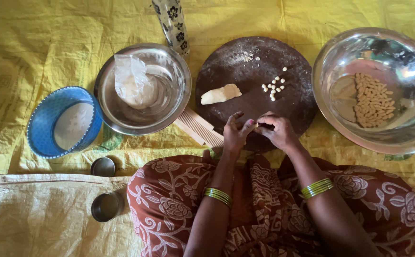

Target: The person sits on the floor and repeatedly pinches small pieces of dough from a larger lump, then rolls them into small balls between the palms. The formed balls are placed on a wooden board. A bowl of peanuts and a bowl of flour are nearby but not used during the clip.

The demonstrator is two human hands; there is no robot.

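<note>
Done: I see shaped bits in the bowl right of the board.
Left: dough lump on the board.
Fingers: my left hand and right hand pinch a dough bit.

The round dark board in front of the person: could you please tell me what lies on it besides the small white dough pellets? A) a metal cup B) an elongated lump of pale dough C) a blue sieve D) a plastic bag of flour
B: an elongated lump of pale dough lies on the round dark board, left of the small white dough pellets.
</note>
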